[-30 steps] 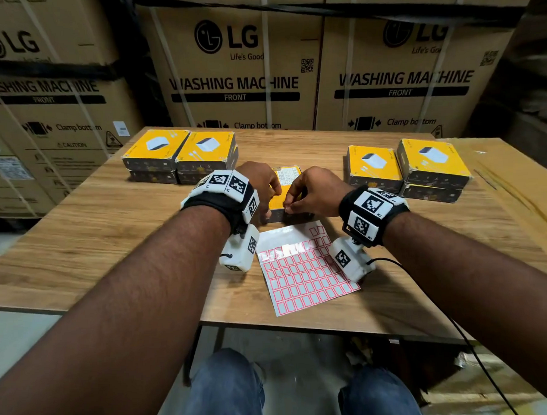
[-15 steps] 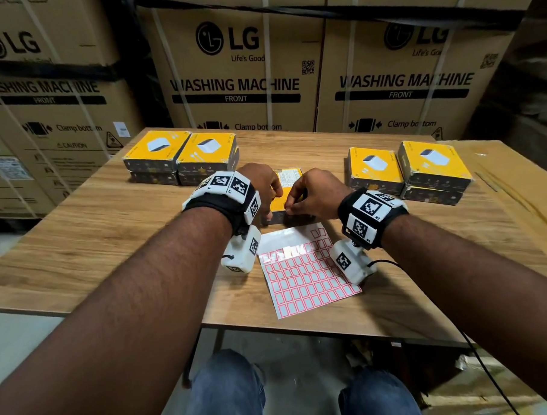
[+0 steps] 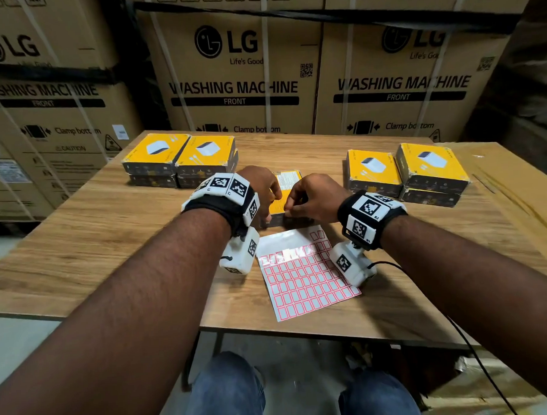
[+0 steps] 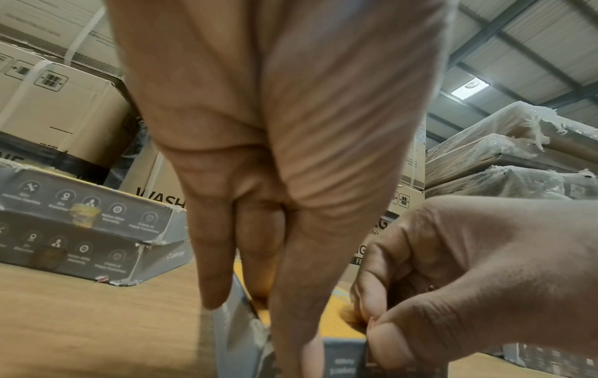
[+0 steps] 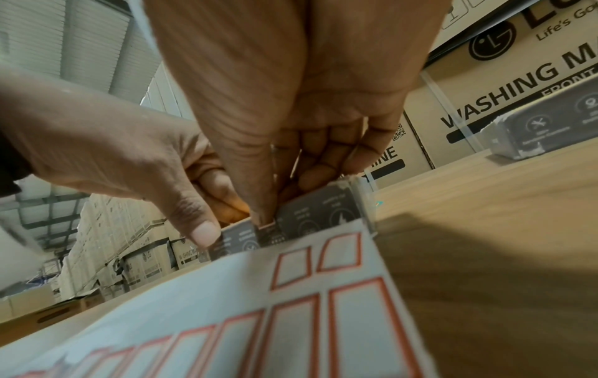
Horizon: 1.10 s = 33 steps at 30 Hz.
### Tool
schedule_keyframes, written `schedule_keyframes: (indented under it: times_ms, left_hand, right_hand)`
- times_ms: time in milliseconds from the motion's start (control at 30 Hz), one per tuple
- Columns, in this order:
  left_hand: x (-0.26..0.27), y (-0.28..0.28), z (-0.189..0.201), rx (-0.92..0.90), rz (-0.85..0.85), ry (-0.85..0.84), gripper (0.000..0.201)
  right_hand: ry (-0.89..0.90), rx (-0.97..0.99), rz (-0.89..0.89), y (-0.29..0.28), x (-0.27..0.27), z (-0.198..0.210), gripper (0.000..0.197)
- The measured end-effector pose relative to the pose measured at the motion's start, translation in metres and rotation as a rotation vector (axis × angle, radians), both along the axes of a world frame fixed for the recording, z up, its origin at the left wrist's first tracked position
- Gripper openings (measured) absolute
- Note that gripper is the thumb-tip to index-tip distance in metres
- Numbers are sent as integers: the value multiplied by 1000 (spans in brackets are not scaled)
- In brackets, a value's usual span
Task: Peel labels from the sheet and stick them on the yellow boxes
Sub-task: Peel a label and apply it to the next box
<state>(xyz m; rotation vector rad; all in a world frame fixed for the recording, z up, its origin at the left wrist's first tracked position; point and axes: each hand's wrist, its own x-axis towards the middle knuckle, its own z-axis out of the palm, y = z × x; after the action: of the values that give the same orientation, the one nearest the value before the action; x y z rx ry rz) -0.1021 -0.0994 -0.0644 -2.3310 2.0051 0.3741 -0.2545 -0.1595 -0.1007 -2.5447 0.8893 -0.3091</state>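
A yellow box (image 3: 285,188) lies mid-table between my hands; its grey near side (image 5: 323,212) faces me. My left hand (image 3: 273,204) grips the box's left near corner, thumb (image 5: 203,232) on the grey side, fingers down its left side and top. My right hand (image 3: 292,208) curls over the near top edge, its thumb pressing a small red-bordered label (image 5: 267,227) onto the grey side. The label sheet (image 3: 303,272) lies flat just in front of the box, its upper rows mostly peeled.
Two double stacks of yellow boxes (image 3: 182,155) stand at the back left and two more stacks (image 3: 402,170) at the back right. Large cardboard cartons (image 3: 245,83) wall the far side. The wooden table (image 3: 94,234) ends near my knees.
Almost nothing has changed. Both hands stay on the middle box, and the right thumb and fingers shift only slightly at its near edge.
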Motion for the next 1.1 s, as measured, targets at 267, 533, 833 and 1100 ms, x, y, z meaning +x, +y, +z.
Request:
schedule_keyframes:
  times_ms: [267, 533, 833, 1100]
  left_hand:
    - [2, -1, -2, -11, -14, -29, 64]
    - [3, -4, -3, -5, -26, -25, 63]
    - [4, -4, -5, -6, -24, -38, 61]
    - [2, -4, -3, 3, -36, -63, 59]
  right_hand:
    - [-8, -31, -33, 1, 4, -3, 40]
    - [13, -78, -11, -2, 4, -2, 36]
    - [-16, 63, -39, -5, 4, 3, 38]
    - [-15, 186, -24, -13, 1, 6, 38]
